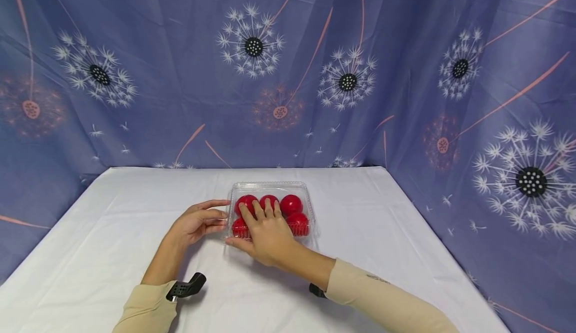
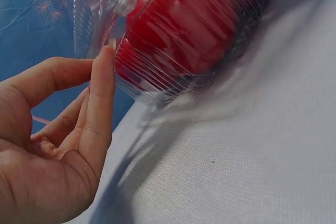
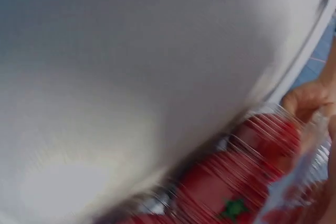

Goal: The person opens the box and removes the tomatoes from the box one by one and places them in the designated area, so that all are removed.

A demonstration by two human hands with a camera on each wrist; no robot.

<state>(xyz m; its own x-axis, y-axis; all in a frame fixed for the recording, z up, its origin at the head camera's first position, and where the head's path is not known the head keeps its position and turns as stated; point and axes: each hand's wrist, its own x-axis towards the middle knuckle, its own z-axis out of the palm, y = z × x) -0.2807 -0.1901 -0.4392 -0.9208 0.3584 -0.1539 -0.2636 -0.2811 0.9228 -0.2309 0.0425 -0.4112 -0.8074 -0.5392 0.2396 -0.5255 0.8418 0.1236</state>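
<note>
A clear plastic clamshell box [image 1: 294,189] holds several red tomatoes [image 1: 291,204] in two rows. A green calyx shows on one tomato [image 3: 212,182] in the right wrist view. My right hand [image 1: 271,238] lies over the box with spread fingers pressing on its top, the thumb at the near left corner. Part of the front row is hidden under that hand. At the left side, my left hand [image 1: 195,223] pinches the rim between thumb and finger; the left wrist view shows the fingertips [image 2: 106,59] meeting at the plastic edge.
The box stands on a table with a white cloth [image 1: 382,233]. A blue curtain [image 1: 180,73] with dandelion prints hangs behind and at the sides. Black wrist-camera mounts [image 1: 189,287] sit at both sleeves.
</note>
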